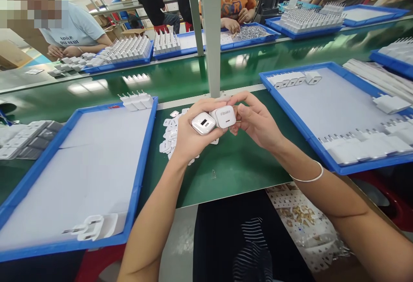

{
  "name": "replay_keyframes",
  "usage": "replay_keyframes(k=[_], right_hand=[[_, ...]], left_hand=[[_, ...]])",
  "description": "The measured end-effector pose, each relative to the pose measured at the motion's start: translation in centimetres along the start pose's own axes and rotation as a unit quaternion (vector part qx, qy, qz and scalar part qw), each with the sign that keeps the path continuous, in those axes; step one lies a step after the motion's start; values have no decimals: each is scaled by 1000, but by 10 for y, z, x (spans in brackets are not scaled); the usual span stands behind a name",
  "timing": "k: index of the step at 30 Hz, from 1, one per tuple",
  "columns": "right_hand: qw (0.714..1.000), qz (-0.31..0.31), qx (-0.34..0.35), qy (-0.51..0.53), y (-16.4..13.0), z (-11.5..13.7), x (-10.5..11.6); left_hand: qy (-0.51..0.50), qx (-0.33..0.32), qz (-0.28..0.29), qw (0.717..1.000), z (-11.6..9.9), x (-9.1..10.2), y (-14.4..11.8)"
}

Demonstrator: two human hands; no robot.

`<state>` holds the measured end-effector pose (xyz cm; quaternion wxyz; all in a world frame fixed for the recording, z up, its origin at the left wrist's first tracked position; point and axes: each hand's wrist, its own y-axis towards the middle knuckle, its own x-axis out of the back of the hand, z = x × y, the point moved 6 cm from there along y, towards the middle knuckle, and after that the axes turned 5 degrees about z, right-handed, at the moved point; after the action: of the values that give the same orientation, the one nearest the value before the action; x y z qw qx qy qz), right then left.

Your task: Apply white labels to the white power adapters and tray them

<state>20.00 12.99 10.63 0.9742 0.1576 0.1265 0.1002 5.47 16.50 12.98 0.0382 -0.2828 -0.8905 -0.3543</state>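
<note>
My left hand (pixel 190 133) grips a white charger plug (pixel 203 123) with its port facing me. My right hand (pixel 254 121) holds a second white charger plug (pixel 225 116), printed with a grey logo, pressed against the first one. Both hands meet above the green bench top (pixel 226 166). Under my left hand lies a scatter of several small white stickers (pixel 169 133).
A blue tray (pixel 142 161) on my left holds white paper and one charger (pixel 97 226) at its near edge. A blue tray (pixel 309 136) on my right carries rows of chargers. A grey post (pixel 211 32) rises behind my hands. Other people work across the belt.
</note>
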Motion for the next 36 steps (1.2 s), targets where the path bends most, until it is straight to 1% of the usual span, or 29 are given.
replay_keyframes(k=[4, 7, 10, 12, 16, 17, 19, 21, 23, 25, 27, 29, 31, 32, 33, 34, 35, 36], right_hand=[[999, -37, -22, -13, 1, -4, 3], [998, -48, -43, -23, 2, -9, 5], [997, -46, -59, -32, 4, -13, 7], [997, -50, -53, -38, 6, -14, 9], [994, -95, -7, -48, 10, -11, 23], [993, -101, 4, -54, 12, -10, 27], [992, -99, 13, -78, 15, -10, 33], [989, -86, 6, -119, 17, -11, 38], [982, -71, 3, -172, 19, -10, 42], [969, -60, 32, -237, 19, -4, 43], [940, -37, 87, -329, 17, 4, 39], [891, 3, 135, -434, 14, 7, 30], [840, 50, 147, -520, 11, 2, 23], [823, 63, 144, -546, 11, -1, 21], [814, 63, 138, -561, 10, -3, 21], [814, 47, 133, -564, 10, -3, 23], [823, 14, 130, -552, 10, 0, 27], [843, -33, 128, -521, 9, 4, 32]], left_hand=[[23, -40, 10, 999, -4, -4, 0], [55, -42, 5, 998, -3, -5, -1], [71, -43, -9, 997, 1, -5, -1], [74, -42, -27, 996, 4, -4, -1], [56, -22, -44, 997, 12, -2, -2], [45, -11, -35, 998, 14, -3, -2], [21, 21, 8, 1000, 18, -7, -2], [4, 58, 59, 997, 22, -12, -3], [-3, 88, 90, 992, 24, -15, -4], [-2, 112, 97, 989, 25, -15, -4], [15, 141, 108, 984, 27, -14, -5], [47, 174, 130, 975, 31, -14, -7], [80, 201, 164, 962, 35, -16, -9], [91, 207, 177, 958, 37, -17, -9], [99, 208, 184, 956, 38, -17, -10], [106, 205, 184, 955, 39, -17, -10], [114, 201, 178, 956, 39, -16, -9], [122, 196, 168, 958, 40, -14, -9]])
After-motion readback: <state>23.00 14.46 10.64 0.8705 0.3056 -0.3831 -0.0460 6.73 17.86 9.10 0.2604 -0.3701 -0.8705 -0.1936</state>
